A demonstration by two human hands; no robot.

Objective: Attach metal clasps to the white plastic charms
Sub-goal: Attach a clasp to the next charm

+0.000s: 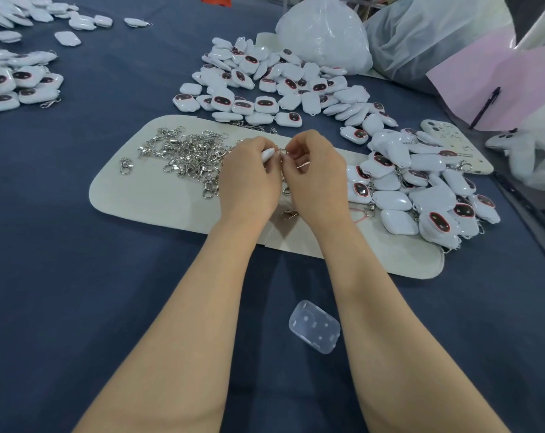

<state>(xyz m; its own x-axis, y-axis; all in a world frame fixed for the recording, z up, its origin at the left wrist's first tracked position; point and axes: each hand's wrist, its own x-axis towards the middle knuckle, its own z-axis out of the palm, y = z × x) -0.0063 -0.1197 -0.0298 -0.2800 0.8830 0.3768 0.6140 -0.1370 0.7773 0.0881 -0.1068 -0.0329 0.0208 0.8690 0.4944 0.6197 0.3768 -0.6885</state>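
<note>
My left hand (249, 176) is closed around a white plastic charm (269, 154), of which only the top edge shows past my fingers. My right hand (316, 170) pinches a small metal clasp (283, 151) right against the charm's end. Both hands meet above a cream felt mat (146, 195). A loose heap of silver clasps (186, 154) lies on the mat just left of my left hand. One pile of white charms (274, 85) with dark oval faces sits behind the mat; another pile of charms (421, 185) lies to the right, some with clasps on them.
A clear plastic case (314, 326) lies on the blue cloth between my forearms. More charms (18, 79) lie at the far left. White plastic bags (324, 32) and a pink sheet (496, 85) with a pen stand at the back right. A phone case (452, 145) rests right of the mat.
</note>
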